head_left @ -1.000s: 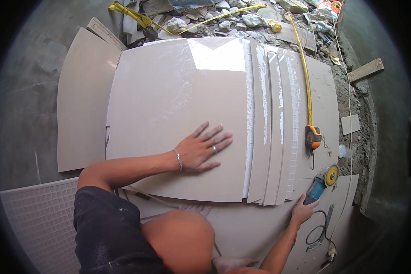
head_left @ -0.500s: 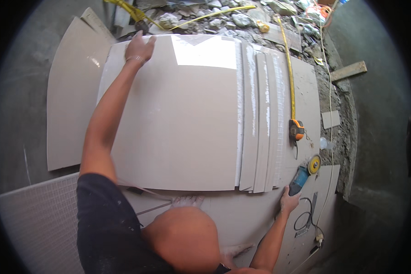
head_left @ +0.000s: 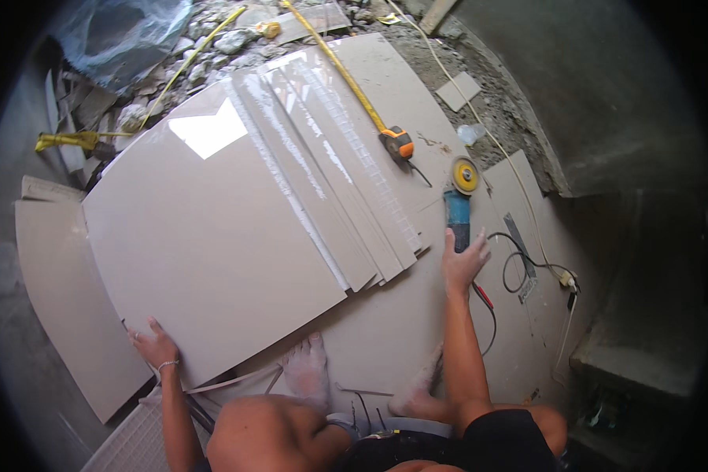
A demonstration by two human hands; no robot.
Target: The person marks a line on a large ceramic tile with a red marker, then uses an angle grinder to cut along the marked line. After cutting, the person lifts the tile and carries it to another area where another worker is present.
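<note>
A large beige tile (head_left: pixel 204 252) lies in front of me, with narrow tile strips (head_left: pixel 322 189) along its right part. My left hand (head_left: pixel 154 346) rests on the tile's near left edge, fingers spread and laid flat. On the right, my right hand (head_left: pixel 466 266) is around the dark rear end of a blue angle grinder (head_left: pixel 457 208), thumb on one side and fingers on the other. Some fingertips stick out beside the handle. The grinder's yellow disc (head_left: pixel 465 175) points away from me. Part of its handle is hidden under my palm.
A tape measure (head_left: pixel 397 144) lies beyond the strips, its yellow blade drawn out. Rubble (head_left: pixel 236 43) and a plastic sheet (head_left: pixel 126 39) lie at the far side. Cords and a plug (head_left: pixel 566 279) are at the right. My bare foot (head_left: pixel 307 368) stands near the tile's edge.
The view has turned, so the tile and strips now lie slanted. My left hand has come from the tile's far edge to its near left edge. My right hand stays at the grinder.
</note>
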